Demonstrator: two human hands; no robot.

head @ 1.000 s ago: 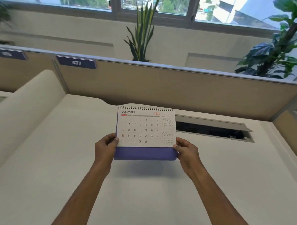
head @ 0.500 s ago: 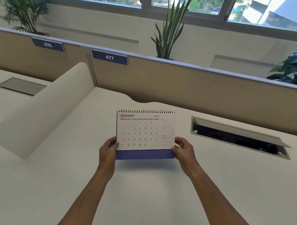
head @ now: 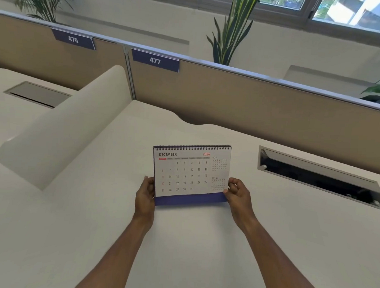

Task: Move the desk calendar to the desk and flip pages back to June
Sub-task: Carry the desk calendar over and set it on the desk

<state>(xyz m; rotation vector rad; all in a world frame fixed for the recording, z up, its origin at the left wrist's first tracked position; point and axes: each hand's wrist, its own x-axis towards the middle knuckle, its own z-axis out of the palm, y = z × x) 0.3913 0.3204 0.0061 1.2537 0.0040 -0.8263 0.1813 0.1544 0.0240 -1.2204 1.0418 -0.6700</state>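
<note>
A spiral-bound desk calendar (head: pixel 191 174) with a purple base shows the December 2026 page. It stands upright at the middle of the white desk (head: pixel 180 252), its purple base at or just above the surface. My left hand (head: pixel 145 195) grips its lower left edge. My right hand (head: pixel 237 195) grips its lower right corner, thumb on the front of the page.
An open cable tray (head: pixel 318 177) is set into the desk to the right. A curved white divider (head: pixel 61 129) rises on the left. A tan partition (head: pixel 251 103) with labels 476 and 477 runs along the back, with plants behind it.
The calendar has come down toward the desk, both hands still holding it. My view has swung left, bringing the neighbouring desk and label 476 into sight.
</note>
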